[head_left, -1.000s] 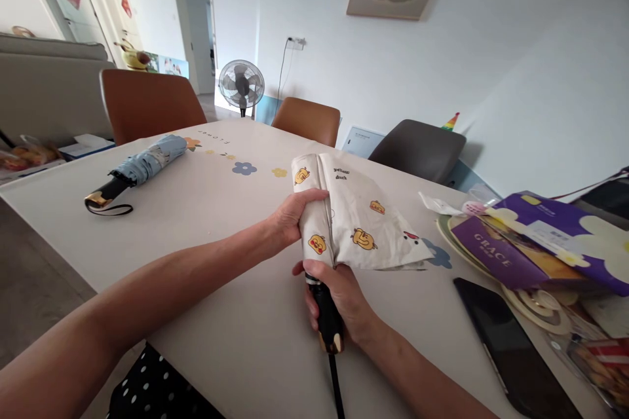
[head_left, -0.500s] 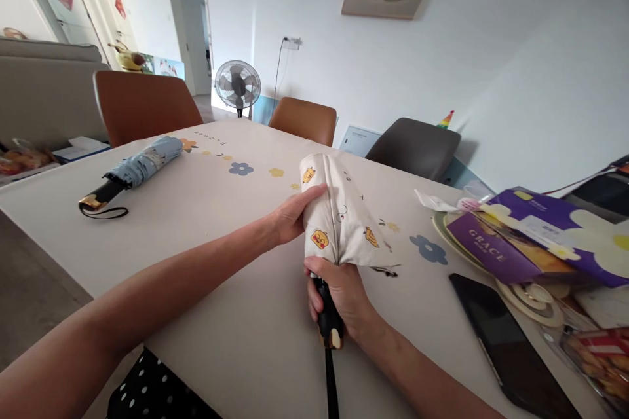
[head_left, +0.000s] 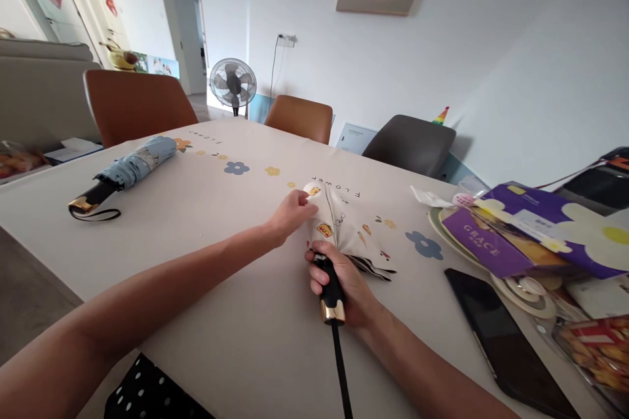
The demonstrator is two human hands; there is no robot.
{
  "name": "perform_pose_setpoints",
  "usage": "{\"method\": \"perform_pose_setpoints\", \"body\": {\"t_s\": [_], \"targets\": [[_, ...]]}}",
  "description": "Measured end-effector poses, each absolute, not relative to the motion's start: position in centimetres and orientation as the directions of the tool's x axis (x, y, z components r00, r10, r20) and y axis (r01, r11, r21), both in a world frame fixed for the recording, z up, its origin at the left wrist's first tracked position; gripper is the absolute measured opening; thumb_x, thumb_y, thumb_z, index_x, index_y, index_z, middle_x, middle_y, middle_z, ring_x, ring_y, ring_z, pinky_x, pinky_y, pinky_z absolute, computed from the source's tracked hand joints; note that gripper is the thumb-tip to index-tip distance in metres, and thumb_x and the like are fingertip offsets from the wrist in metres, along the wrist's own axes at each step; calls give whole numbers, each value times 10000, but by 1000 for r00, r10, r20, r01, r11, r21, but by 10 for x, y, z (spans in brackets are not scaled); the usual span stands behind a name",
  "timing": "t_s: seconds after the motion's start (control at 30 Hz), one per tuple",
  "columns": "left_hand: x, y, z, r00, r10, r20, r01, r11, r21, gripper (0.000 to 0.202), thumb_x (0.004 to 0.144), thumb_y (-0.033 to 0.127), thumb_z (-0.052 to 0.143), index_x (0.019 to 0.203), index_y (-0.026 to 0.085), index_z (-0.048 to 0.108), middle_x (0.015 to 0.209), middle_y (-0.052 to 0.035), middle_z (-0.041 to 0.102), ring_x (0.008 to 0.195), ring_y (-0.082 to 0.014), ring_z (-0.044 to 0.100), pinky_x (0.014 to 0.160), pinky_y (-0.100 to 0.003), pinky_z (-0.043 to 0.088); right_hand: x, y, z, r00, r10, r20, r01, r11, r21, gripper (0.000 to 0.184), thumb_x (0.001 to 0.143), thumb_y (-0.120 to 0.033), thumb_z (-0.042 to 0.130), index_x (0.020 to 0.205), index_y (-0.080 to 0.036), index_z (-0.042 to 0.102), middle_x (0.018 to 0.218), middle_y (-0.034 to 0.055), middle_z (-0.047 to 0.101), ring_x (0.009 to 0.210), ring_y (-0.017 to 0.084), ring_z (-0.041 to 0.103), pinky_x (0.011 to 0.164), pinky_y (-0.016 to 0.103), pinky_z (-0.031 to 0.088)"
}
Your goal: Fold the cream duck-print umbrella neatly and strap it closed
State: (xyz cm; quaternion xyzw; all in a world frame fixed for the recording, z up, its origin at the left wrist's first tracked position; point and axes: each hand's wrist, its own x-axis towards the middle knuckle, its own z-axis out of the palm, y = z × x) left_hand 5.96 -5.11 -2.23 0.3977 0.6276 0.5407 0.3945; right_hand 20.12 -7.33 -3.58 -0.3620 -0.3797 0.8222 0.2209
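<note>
A cream folding umbrella (head_left: 339,226) with yellow cartoon prints points away from me over the table, its canopy folded but loose, with fabric flaring out on the right. My right hand (head_left: 346,281) wraps round the top of its black handle, where the canopy begins. Below that hand the handle's gold end and a black wrist strap (head_left: 340,360) show. On the canopy's left side my left hand (head_left: 293,215) is closed, fingertips pinching the fabric near the far end. A second umbrella, light blue (head_left: 140,160) and furled, lies at the left on the table.
The table has a pale cloth (head_left: 236,308) printed with flowers. On the right lie a black phone (head_left: 501,334), a purple box (head_left: 474,242), plates and a food pack (head_left: 597,353). Chairs (head_left: 140,105) and a fan (head_left: 232,85) stand beyond. Polka-dot fabric (head_left: 152,393) shows at the bottom.
The umbrella's far end has dipped and its handle end has turned upward. My left hand has shifted slightly along the canopy, and the loose fabric spreads lower on the right.
</note>
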Motion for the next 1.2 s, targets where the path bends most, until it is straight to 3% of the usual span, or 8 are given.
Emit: {"method": "perform_pose_setpoints", "body": {"t_s": [0.17, 0.27, 0.37, 0.5, 0.67, 0.83, 0.97, 1.2], "targets": [[72, -61, -15, -303, 928, 216, 412, -77, 908, 322, 705, 204, 516, 1026, 186, 525, 1165, -87, 512, 1057, -210, 488, 893, -321, 379, 200, -75, -37, -665, 620, -417, -110, -633, -767, 224, 756, -388, 577, 706, -178, 513, 500, -51, 457, 371, 58, 400, 402, 191, 367], [85, -67, -10, -123, 959, 256, 473, -170, 864, 255, 727, 227, 495, 974, 209, 555, 1114, -65, 525, 917, -191, 543, 807, -311, 433, 201, -78, -35, -659, 636, -401, -109, -609, -786, 267, 749, -419, 567, 669, -174, 498, 475, -51, 447, 381, 63, 417, 412, 185, 372], [98, -68, -5, 57, 956, 289, 516, -276, 811, 262, 710, 211, 516, 967, 209, 570, 1121, -68, 532, 1007, -208, 519, 861, -311, 422, 201, -78, -37, -650, 662, -373, -118, -573, -811, 297, 741, -448, 549, 643, -178, 473, 433, -50, 413, 394, 79, 419, 399, 187, 362], [108, -58, 8, 318, 926, 205, 640, -369, 674, 308, 622, 146, 564, 927, 184, 593, 1094, -100, 569, 1109, -264, 468, 904, -354, 384, 201, -77, -41, -657, 695, -292, -203, -536, -820, 252, 740, -421, 563, 707, -177, 509, 479, -50, 420, 404, 70, 352, 401, 194, 378], [125, -46, 20, 527, 848, 49, 779, -506, 371, 76, 624, 151, 573, 694, 178, 557, 914, -109, 622, 917, -290, 548, 842, -444, 347, 202, -76, -43, -679, 677, -282, -190, -534, -824, 237, 736, -401, 587, 775, -170, 551, 479, -47, 433, 416, 79, 381, 421, 205, 391], [142, -38, 11, 525, 851, 30, 839, -523, 150, 174, 688, 109, 487, 527, 163, 448, 697, -85, 603, 742, -232, 567, 851, -452, 288, 202, -78, -40, -646, 683, -341, -192, -578, -793, 228, 726, -410, 576, 741, -189, 522, 438, -55, 421, 404, 82, 392, 414, 205, 377], [140, -38, 5, 481, 857, 183, 850, -507, 139, 213, 773, 154, 436, 571, 160, 504, 742, -104, 600, 767, -234, 542, 789, -407, 325, 201, -78, -39, -634, 660, -403, -151, -616, -773, 228, 708, -401, 576, 679, -186, 507, 421, -50, 421, 397, 90, 424, 393, 207, 369], [129, -46, -3, 333, 819, 468, 872, -456, 177, 244, 853, 176, 361, 723, 170, 567, 788, -65, 548, 781, -186, 466, 666, -317, 359, 201, -77, -43, -623, 690, -368, -189, -589, -786, 200, 706, -336, 582, 620, -176, 500, 407, -48, 421, 385, 75, 408, 397, 197, 378]]}}
